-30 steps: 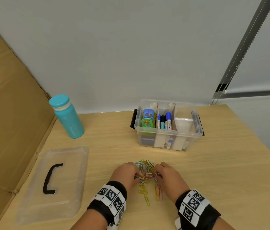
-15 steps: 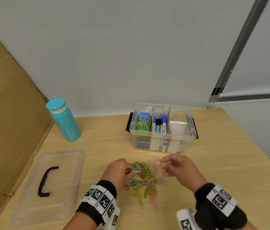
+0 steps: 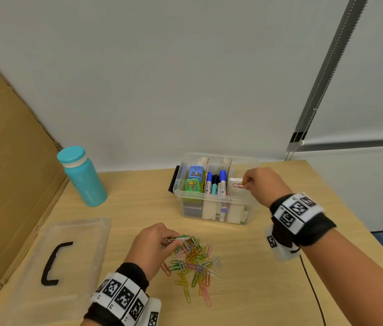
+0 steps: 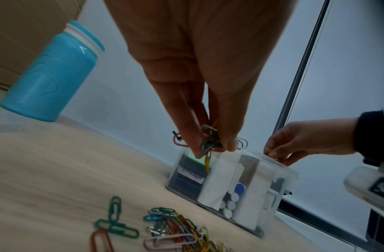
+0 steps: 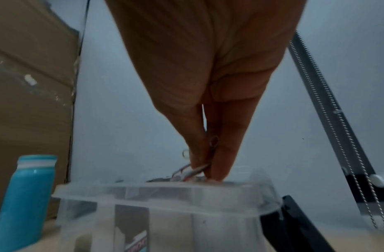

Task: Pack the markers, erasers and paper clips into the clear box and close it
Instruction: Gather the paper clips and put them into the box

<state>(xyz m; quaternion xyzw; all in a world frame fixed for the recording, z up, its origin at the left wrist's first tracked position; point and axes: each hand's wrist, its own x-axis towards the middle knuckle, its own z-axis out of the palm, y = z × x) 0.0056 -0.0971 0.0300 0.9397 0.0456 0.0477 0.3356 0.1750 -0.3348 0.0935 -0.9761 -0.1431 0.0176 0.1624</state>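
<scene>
**Clips go in by the pinch**

The clear box [image 3: 216, 203] stands open on the counter [image 3: 280, 290], markers [image 3: 215, 182] and erasers [image 3: 194, 178] already inside. The right hand [image 3: 264, 184] pinches a few paper clips [image 3: 238, 184] over what seems its rightmost compartment; it should let go low, inside the rim. The left hand [image 3: 153, 245] pinches more from the loose pile [image 3: 195, 264]. The lid [image 3: 68, 255] lies aside.

Head view is taken from above the near edge of the bench [image 3: 268, 290], angled forward and down toward the far edge and wall; whole bench top is covered. Left wrist view is set low, close over the bench, aimed along the left hand [image 4: 199, 71] toward the far right corner. Right wrist view is set very close, just above the rim of the clear box [image 5: 165, 196], faced toward the wall. Clear box and teal bottle [image 3: 82, 177] are shared by all three views.
</scene>
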